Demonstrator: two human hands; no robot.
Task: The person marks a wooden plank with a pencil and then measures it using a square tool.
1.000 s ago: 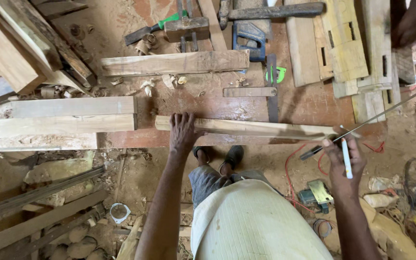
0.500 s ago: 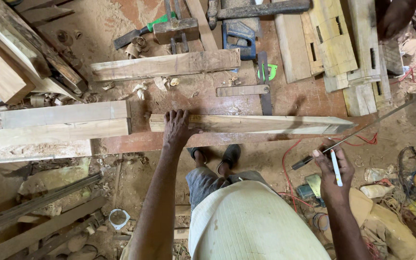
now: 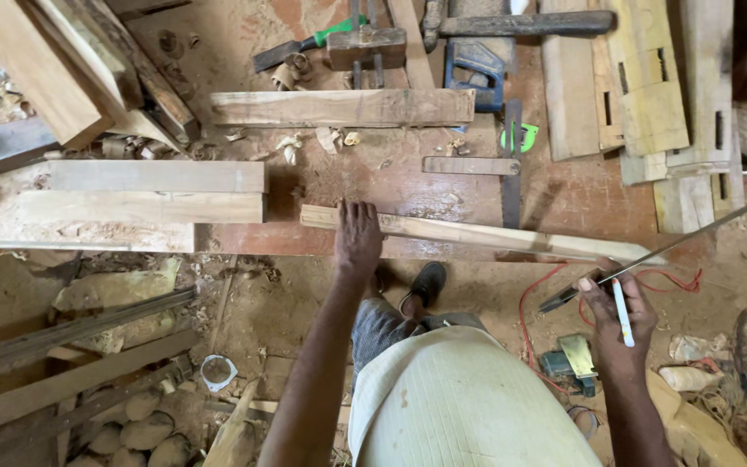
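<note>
My left hand (image 3: pixel 358 235) presses flat on a long thin wooden strip (image 3: pixel 512 237) that lies along the front edge of the reddish workbench (image 3: pixel 391 182). My right hand (image 3: pixel 617 313) hangs off the bench's right end. It grips a white pen (image 3: pixel 622 311) together with the near end of a long thin metal rule (image 3: pixel 685 240), which slants up to the right past the strip's right tip. My legs and a dark sandal (image 3: pixel 425 284) show below the bench.
Thick planks (image 3: pixel 144 195) lie at the left, a shorter board (image 3: pixel 343 108) further back. A try square (image 3: pixel 512 160), blue hand saw handle (image 3: pixel 475 69), chisel (image 3: pixel 300 47) and mortised boards (image 3: pixel 650 86) crowd the bench. Red cable (image 3: pixel 546 290) and tools litter the floor.
The view has drifted slightly. My left hand stays on the strip, and my right hand with pen and rule has shifted a little nearer the strip's right end.
</note>
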